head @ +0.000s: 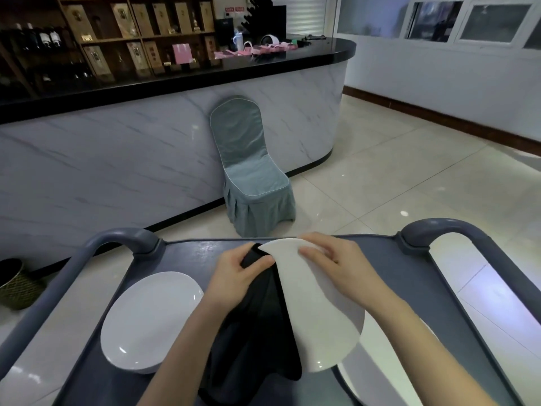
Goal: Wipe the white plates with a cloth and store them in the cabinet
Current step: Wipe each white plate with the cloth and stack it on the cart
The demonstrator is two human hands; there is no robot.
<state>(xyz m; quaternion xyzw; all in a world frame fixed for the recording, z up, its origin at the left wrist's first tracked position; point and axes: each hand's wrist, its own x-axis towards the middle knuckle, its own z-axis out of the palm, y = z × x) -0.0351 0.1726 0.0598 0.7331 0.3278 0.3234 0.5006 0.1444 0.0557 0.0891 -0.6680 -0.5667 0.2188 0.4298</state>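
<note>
left grip (243, 266): fingers curled, pinching a bunched black cloth (257, 332) against the left edge of the held plate; thumb on top of the fabric.
right grip (336, 259): fingers wrapped over the far rim of the held plate, thumb on its near face.
held plate (319, 317): white, round, lifted off the trolley and tilted steeply; far edge up by both hands, near edge low towards the camera.
cloth: hangs from the left grip down along the plate's left side; lower folds drape over the trolley top between the forearms.
other plates (152, 320): stack of white plates lying flat on the trolley's left half, just beside the left forearm. Count unclear, at least 2 rims show.
trolley (190, 256): grey-blue top with raised rim, looped handles at the 2 far corners.
floor: pale glossy tiles.
chair (251, 171): teal fabric cover, backed against the marble-fronted bar (146, 136).
bar top: black, with pink items and a bottle, too small to identify.
shelves (131, 33): wooden, behind the bar, holding boxes and bottles.
basket (14, 285): woven, on the floor at far left.
</note>
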